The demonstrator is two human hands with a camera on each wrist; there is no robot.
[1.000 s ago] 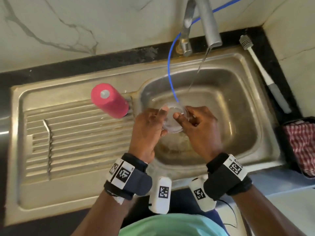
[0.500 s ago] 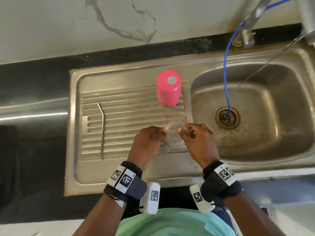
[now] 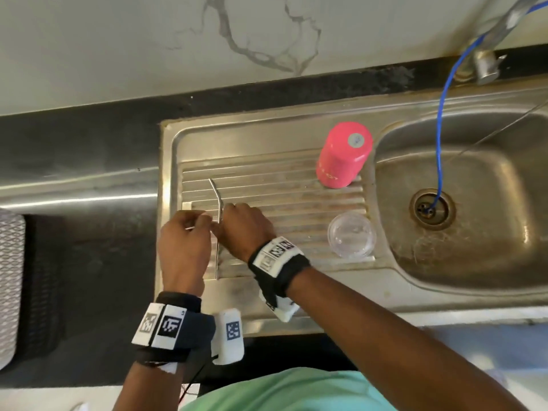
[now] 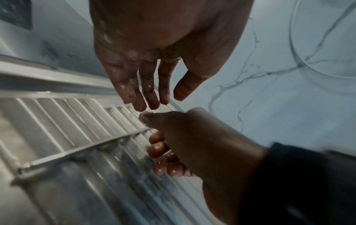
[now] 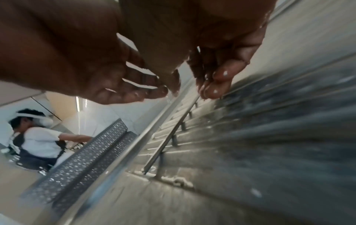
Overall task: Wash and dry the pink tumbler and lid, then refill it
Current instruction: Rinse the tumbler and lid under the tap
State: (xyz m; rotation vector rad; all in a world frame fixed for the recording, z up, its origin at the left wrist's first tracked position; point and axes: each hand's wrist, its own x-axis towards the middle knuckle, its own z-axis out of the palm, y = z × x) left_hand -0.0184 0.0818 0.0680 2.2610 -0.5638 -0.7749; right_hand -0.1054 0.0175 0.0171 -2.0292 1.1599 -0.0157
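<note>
The pink tumbler (image 3: 344, 157) stands upside down at the far right of the ribbed drainboard (image 3: 296, 185). Its clear lid (image 3: 352, 238) lies flat on the drainboard near the basin, with no hand on it. A bent metal straw (image 3: 214, 191) lies on the left of the drainboard. My right hand (image 3: 240, 225) reaches across and pinches the straw (image 5: 167, 137) between thumb and curled fingers (image 5: 213, 89). Just left of it, my left hand (image 3: 185, 232) hovers wet, fingers (image 4: 142, 94) straight and holding nothing.
The sink basin (image 3: 474, 262) lies to the right, with a blue hose (image 3: 440, 129) running into its drain and the tap (image 3: 486, 63) above. Black counter lies left of the drainboard. A perforated metal rack (image 5: 86, 152) and another person (image 5: 36, 137) show in the right wrist view.
Both hands carried the clear lid from the basin to the drainboard and let go of it. They then moved left to the metal straw, which my right hand now pinches.
</note>
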